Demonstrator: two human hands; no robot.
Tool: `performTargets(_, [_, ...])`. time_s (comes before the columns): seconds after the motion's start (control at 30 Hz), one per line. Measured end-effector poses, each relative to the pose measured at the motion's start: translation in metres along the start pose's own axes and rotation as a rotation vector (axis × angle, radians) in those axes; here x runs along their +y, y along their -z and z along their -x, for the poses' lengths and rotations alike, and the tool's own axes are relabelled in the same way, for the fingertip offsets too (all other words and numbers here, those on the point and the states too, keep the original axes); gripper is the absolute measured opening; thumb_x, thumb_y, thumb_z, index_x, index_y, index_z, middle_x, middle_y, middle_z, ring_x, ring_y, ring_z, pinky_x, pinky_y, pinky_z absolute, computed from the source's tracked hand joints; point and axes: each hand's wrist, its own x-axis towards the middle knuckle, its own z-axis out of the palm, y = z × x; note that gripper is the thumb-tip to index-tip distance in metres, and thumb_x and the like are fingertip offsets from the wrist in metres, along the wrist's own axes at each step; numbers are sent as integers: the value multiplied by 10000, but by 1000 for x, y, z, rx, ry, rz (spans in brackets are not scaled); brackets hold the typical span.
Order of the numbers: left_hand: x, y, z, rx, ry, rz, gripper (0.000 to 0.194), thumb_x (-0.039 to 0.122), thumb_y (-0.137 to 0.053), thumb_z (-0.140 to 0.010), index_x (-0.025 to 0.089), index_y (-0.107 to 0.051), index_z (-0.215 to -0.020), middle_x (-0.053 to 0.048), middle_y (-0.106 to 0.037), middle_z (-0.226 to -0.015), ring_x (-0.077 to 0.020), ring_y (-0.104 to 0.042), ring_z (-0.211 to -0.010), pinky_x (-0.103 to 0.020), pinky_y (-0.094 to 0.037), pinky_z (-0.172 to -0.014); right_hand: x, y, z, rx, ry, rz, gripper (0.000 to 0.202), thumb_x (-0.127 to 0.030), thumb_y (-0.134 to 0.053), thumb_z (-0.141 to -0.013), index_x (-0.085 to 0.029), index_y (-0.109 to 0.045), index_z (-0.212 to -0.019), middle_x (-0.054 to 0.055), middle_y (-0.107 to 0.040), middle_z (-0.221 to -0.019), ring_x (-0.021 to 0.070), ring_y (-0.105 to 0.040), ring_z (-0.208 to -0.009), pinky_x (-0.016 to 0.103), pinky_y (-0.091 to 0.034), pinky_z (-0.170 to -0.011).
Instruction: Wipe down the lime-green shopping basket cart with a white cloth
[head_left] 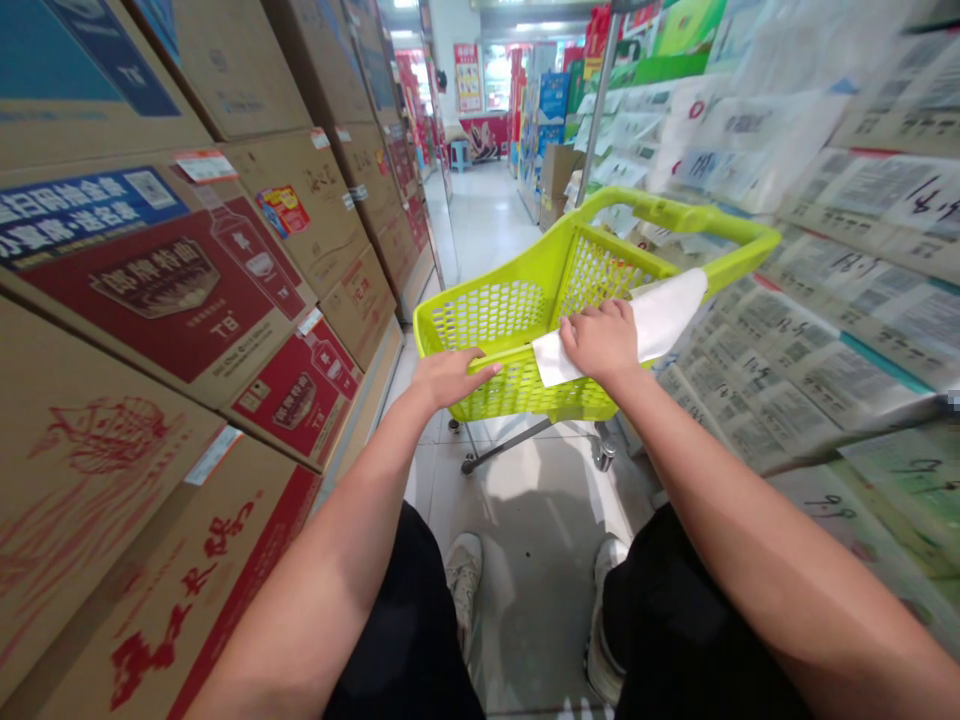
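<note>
A lime-green plastic shopping cart [491, 312] stands turned sideways in front of me, its handle end to the right. My left hand [452, 378] grips the near rim toward the cart's left end, thumb lying along the outside and fingers mostly hidden over the edge. On the same rim, further right, my right hand [602, 342] presses a white cloth [664, 318] against the cart, fingers curled over it. The cloth drapes along the side up toward the handle [739, 250]. Inside the basket I make out no goods.
Stacked cartons [225, 290] rise close on the left. Packs of paper goods [817, 270] with handwritten prices crowd the right side. Tiled floor [480, 200] runs down the aisle beyond the cart, toward a blue stool [460, 153]. My shoes are just below the cart.
</note>
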Motion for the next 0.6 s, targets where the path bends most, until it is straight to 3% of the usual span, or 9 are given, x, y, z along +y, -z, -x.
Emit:
performTargets(0.2, [6, 2, 1, -9, -9, -15, 803, 824, -222, -958, 289, -665, -1363, -79, -756, -1298, -326, -694, -1228, -420, -543, -984, -53, -5, 16, -44, 353, -186, 494, -468, -332, -1093, -163, -718, -1148, 147, -746, -1115, 316, -572, -1060, 426, -292, -958])
performTargets(0.27, [3, 3, 1, -12, -23, -5, 791, 813, -205, -966, 292, -689, -1312, -74, -770, -1255, -331, -702, -1209, -423, -546, -962, -60, -5, 14, -61, 422, -223, 478, -447, -316, -1103, -172, -700, -1172, 140, -745, -1123, 303, -581, -1058, 409, -294, -915])
performTargets(0.33, [-2, 3, 1, -7, -29, 0, 774, 793, -209, -976, 284, -693, -1302, -76, -769, -1255, -335, -701, -1211, -427, -545, -958, -53, -4, 8, -94, 404, -218, 481, -402, -294, -1111, -178, -719, -1111, 131, -759, -1084, 291, -603, -1018, 401, -293, -870])
performTargets(0.43, [-8, 3, 0, -10, -32, -2, 768, 770, -217, -986, 267, -676, -1340, -86, -750, -1302, -338, -692, -1229, -432, -543, -969, -23, -3, -5, -116, 260, -139, 524, -387, -304, -1102, -158, -759, -979, 148, -772, -993, 289, -629, -936, 404, -294, -840])
performTargets(0.53, [-8, 1, 0, -14, -32, -4, 773, 772, -212, -985, 273, -664, -1363, -82, -743, -1321, -337, -686, -1243, -437, -542, -986, 11, -3, -13, -59, 88, -60, 524, -364, -333, -1078, -135, -784, -940, 175, -767, -947, 298, -634, -907, 412, -306, -848])
performTargets(0.6, [-5, 0, 0, -10, -22, -9, 790, 786, -204, -979, 280, -653, -1386, -82, -737, -1336, -341, -678, -1260, -448, -541, -1000, 20, -5, -14, -14, 19, -39, 512, -342, -341, -1066, -128, -790, -946, 186, -767, -958, 309, -625, -928, 424, -309, -869])
